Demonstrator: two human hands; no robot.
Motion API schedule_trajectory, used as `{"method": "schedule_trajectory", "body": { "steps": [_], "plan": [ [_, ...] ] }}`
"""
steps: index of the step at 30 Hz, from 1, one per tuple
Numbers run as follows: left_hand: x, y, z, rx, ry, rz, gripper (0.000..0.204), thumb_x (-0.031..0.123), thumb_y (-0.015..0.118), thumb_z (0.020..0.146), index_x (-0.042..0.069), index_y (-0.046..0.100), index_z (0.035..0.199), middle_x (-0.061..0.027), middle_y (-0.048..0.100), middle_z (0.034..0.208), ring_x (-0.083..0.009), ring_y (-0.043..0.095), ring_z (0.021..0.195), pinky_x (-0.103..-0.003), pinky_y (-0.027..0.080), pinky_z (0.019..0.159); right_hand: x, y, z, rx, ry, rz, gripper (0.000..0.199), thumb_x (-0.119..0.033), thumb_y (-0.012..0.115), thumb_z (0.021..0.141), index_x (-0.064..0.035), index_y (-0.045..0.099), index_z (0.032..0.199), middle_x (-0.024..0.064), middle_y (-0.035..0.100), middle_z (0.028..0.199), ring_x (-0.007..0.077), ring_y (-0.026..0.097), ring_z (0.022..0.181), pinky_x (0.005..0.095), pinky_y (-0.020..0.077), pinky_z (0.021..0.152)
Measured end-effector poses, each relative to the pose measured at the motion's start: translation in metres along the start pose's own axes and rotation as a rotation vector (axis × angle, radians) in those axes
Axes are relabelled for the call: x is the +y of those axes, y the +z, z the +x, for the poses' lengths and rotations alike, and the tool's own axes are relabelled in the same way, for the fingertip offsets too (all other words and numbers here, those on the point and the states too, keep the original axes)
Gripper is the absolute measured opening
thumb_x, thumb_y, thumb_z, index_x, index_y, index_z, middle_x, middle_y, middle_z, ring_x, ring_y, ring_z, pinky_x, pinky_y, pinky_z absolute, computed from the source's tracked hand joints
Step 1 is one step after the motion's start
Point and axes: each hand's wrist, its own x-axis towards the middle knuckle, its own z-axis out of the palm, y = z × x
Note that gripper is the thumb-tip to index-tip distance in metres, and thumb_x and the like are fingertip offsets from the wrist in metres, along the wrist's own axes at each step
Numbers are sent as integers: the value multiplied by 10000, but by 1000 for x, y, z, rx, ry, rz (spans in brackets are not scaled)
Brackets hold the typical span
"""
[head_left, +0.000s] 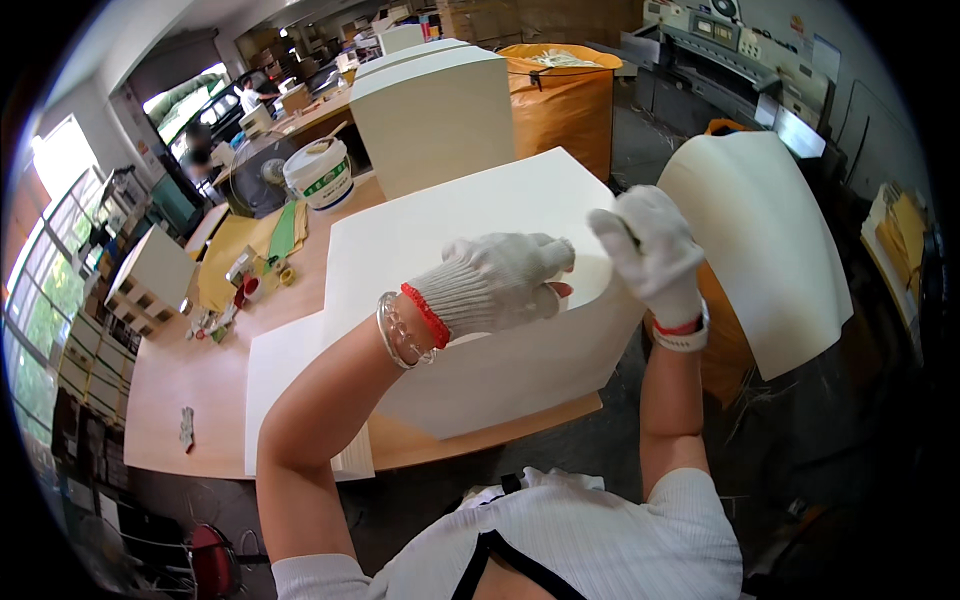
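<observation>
A large white sheet (430,215) lies over the table, its near part bent into a curved upright flap. My left hand (500,283), in a white knit glove with a red cuff, is closed at the curved edge of this sheet, with bare fingertips showing. My right hand (650,250), gloved the same way, is raised by the sheet's right corner. Its fingers are curled together and slightly blurred; whatever they may hold is hidden.
A stack of white sheets (435,115) stands behind. The wooden table (200,390) also bears a white bucket (320,172), tape rolls (252,290) and a small grey tool (187,428). Orange bags (565,110) stand beyond; another white sheet (755,240) drapes over one at right.
</observation>
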Motion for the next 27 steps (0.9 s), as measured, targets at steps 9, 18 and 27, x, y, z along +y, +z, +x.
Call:
{"method": "schedule_trajectory", "body": {
  "steps": [9,18,27],
  "plan": [
    [-19,29,10,244,220,-262,107,-3,675,801,37,598,863,-87,682,1009,-267,629,888,-359,523,767,5,10,-6,106,115,59,92,-98,616,924,-10,642,925,84,428,645,251,472,600,391,382,568],
    [-15,18,2,152,94,-414,281,11,794,781,39,561,935,-119,689,1132,-269,648,974,-349,532,854,7,15,-18,218,270,162,128,-25,587,906,8,664,1003,65,418,645,224,438,582,359,341,545],
    [-7,18,-5,319,87,-257,403,-2,770,792,35,635,1171,-128,673,1057,-267,647,954,-320,525,839,9,17,-22,254,260,246,79,-4,606,896,26,642,959,71,424,652,235,431,590,368,355,543]
  ]
}}
